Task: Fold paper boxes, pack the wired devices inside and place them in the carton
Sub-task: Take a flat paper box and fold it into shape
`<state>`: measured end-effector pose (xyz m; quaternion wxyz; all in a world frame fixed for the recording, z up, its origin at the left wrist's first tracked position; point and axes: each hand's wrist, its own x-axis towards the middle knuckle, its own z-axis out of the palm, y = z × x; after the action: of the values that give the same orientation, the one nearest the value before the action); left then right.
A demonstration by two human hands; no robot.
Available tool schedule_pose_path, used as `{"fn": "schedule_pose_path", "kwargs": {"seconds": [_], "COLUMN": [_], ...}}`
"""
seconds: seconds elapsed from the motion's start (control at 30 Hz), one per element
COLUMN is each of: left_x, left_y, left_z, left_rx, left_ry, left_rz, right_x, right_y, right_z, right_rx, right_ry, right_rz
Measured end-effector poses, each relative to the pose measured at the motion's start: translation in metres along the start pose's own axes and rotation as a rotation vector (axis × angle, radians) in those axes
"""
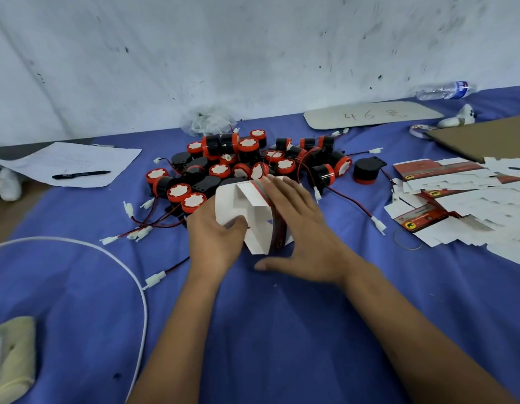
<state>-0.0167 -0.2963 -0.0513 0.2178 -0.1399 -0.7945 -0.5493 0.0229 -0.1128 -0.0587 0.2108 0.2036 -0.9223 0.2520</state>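
left hand (216, 233) grips paper box (250, 212) (half-folded)

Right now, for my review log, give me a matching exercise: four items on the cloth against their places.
Items:
1. black pen
2. water bottle
3. flat box blanks
4. half-folded paper box

Places:
A. between both hands, centre
B. far right, by the wall
C. on a paper sheet, left
D. piled at the right

Pairs: 1-C, 2-B, 3-D, 4-A
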Motion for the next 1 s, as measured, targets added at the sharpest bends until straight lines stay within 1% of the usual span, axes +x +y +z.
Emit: {"fn": "schedule_pose_path", "kwargs": {"seconds": [0.03,0.07,0.13,0.23,0.37,0.43,0.53,0.6,0.67,0.73,0.8,0.83,0.9,0.93,0.97,1.0], "left_x": [0.001,0.002,0.003,0.004,0.006,0.007,0.004,0.004,0.005,0.007,0.006,0.006,0.007,0.007,0.007,0.006], "left_y": [-0.001,-0.001,-0.001,-0.003,-0.008,-0.011,-0.007,-0.005,-0.007,-0.010,-0.012,-0.010,-0.007,-0.006,-0.005,-0.006], "left_z": [-0.003,-0.005,-0.010,-0.015,-0.021,-0.022,-0.021,-0.021,-0.023,-0.024,-0.023,-0.022,-0.018,-0.016,-0.015,-0.015], "left_rx": [-0.059,-0.136,-0.243,-0.286,-0.359,-0.361,-0.272,-0.258,-0.234,-0.207,-0.301,-0.373,-0.460,-0.467,-0.462,-0.446], "left_ry": [-0.030,-0.071,-0.131,-0.166,-0.171,-0.220,-0.332,-0.368,-0.375,-0.350,-0.303,-0.277,-0.265,-0.270,-0.287,-0.333], "left_rz": [-0.048,-0.113,-0.228,-0.290,-0.358,-0.347,-0.304,-0.297,-0.289,-0.260,-0.246,-0.265,-0.308,-0.291,-0.242,-0.173], "right_x": [0.000,0.000,0.001,0.002,-0.001,-0.002,-0.003,-0.003,-0.003,-0.001,0.001,0.002,0.005,0.006,0.007,0.006], "right_y": [0.001,0.001,0.001,0.000,0.003,0.003,0.000,-0.003,-0.004,-0.003,-0.001,-0.001,-0.004,-0.004,-0.002,0.002], "right_z": [0.001,0.003,0.004,0.002,0.000,-0.002,0.000,0.006,0.009,0.007,0.003,0.002,-0.003,-0.006,-0.009,-0.012], "right_rx": [-0.040,-0.078,-0.102,-0.017,0.166,0.120,0.024,-0.008,0.001,0.047,0.195,0.335,0.736,0.971,1.180,1.346], "right_ry": [-0.033,-0.031,0.012,0.063,0.146,0.127,-0.019,-0.101,-0.104,-0.031,0.075,0.132,0.233,0.269,0.268,0.230], "right_rz": [0.007,0.019,0.037,0.038,0.116,0.116,0.025,-0.015,-0.008,0.030,0.105,0.170,0.384,0.517,0.645,0.727]}}
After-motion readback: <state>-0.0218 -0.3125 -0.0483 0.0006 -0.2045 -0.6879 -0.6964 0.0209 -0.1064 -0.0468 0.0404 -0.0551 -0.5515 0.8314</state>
